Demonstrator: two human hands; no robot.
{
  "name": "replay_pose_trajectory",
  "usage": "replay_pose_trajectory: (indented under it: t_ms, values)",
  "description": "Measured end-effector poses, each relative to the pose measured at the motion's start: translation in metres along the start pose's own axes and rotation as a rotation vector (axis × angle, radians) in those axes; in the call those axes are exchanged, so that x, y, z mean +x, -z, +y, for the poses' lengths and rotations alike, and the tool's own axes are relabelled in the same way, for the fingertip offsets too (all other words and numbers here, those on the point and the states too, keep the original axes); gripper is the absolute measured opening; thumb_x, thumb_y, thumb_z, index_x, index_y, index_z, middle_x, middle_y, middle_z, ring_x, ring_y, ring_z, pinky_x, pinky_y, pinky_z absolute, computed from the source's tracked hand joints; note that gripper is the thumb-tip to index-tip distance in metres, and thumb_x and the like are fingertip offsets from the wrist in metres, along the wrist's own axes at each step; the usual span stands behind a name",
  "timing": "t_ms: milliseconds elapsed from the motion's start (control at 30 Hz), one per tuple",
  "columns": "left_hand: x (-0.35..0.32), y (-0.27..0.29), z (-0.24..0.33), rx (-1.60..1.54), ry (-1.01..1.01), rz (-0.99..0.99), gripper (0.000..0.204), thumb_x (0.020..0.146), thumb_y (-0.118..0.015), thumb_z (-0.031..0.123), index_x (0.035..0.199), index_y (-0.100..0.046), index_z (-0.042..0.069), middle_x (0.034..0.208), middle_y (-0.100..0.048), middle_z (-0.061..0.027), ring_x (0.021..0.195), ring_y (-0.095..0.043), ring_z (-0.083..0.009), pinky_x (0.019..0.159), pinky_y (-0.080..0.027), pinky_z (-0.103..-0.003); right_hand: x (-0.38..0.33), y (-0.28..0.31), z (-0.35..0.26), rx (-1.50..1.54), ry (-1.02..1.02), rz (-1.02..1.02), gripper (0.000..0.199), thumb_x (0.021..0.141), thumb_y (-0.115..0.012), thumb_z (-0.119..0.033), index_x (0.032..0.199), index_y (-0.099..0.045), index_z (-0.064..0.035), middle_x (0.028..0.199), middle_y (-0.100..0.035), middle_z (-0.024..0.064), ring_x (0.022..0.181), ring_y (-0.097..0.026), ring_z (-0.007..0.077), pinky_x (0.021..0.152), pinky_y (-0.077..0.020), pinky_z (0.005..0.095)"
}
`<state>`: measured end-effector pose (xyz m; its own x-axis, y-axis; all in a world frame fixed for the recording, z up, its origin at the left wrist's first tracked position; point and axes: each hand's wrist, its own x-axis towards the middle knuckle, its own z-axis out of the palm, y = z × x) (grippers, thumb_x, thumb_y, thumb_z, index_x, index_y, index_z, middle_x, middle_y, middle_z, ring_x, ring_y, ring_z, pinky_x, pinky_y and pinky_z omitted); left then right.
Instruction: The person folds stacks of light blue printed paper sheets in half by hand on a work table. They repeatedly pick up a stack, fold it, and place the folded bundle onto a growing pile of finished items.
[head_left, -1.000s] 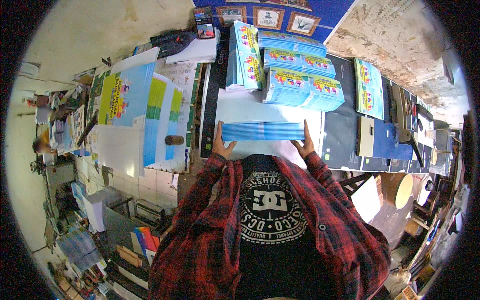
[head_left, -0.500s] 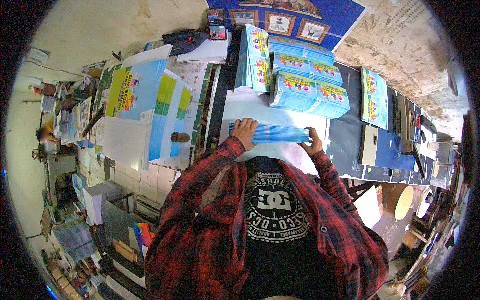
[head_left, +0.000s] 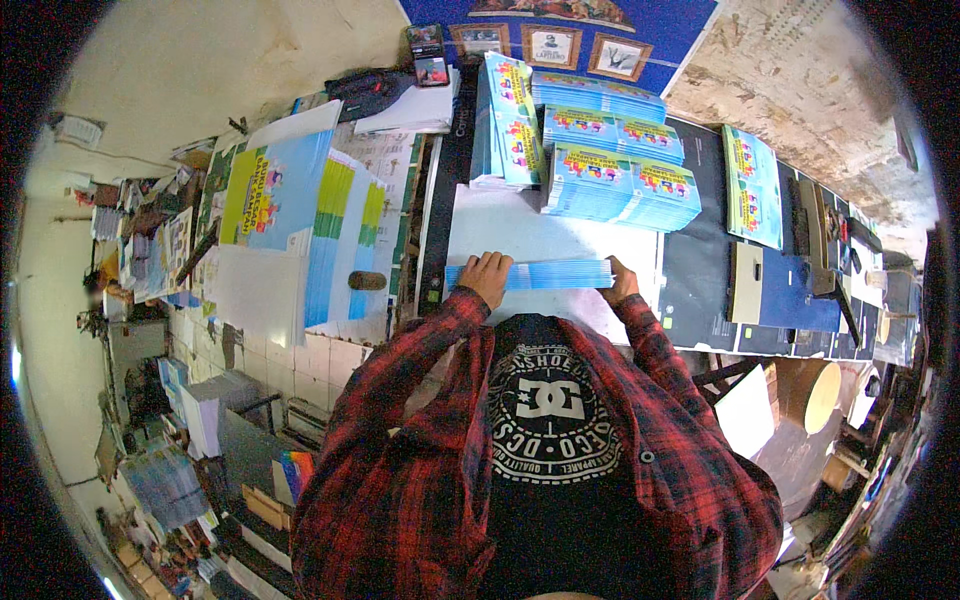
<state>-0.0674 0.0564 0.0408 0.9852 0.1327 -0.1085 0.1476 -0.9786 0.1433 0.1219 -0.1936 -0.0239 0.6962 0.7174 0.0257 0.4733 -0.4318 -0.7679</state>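
Observation:
A bundle of light-blue booklets (head_left: 556,275) stands on edge across the white work sheet (head_left: 500,225), its long striped edges facing up. My left hand (head_left: 485,279) wraps over its left part, with a short end sticking out past the fingers. At the other end, my right hand (head_left: 622,281) grips the corner between thumb and fingers. Just beyond lie neat stacks of blue booklets with yellow-green printed covers (head_left: 590,185). A taller pile of the same booklets (head_left: 512,120) stands to their left.
Large printed cover sheets (head_left: 270,195) and a brown cylinder (head_left: 367,281) lie on the left table. A phone (head_left: 428,55) leans at the back. More booklets (head_left: 752,185), a blue board (head_left: 795,290) and dark bars (head_left: 848,300) lie to the right.
The bundle looks narrower from above, its edges pressed closer together. Both hands have shifted slightly, keeping hold of its ends. The view has moved a little.

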Motion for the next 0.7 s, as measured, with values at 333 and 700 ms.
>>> replay_pose_trajectory:
  t_ms: [333, 700]
  values:
    - [-0.021, -0.029, 0.0, -0.105, 0.063, 0.036, 0.052, 0.067, -0.073, 0.033, 0.11, -0.052, 0.012, 0.106, -0.057, -0.0099, 0.103, -0.054, -0.0263, 0.086, -0.039, -0.042, 0.011, -0.02, 0.018, -0.001, 0.023, -0.09, 0.03, 0.072, -0.072, -0.024, 0.086, -0.053, -0.0057, 0.079, -0.063, 0.0184, 0.076, -0.064, 0.0347, 0.065, -0.0503, 0.0396]
    - [-0.107, -0.072, 0.034, -0.978, 0.864, 0.534, 0.058, 0.077, -0.068, 0.045, 0.108, -0.057, -0.003, 0.097, -0.066, -0.017, 0.089, -0.065, -0.0259, 0.075, -0.05, -0.036, -0.047, 0.038, 0.046, 0.2, -0.121, -0.116, 0.043, 0.075, -0.074, -0.026, 0.109, -0.057, -0.0043, 0.102, -0.064, 0.0107, 0.083, -0.064, 0.0219, 0.073, -0.0521, 0.0344]
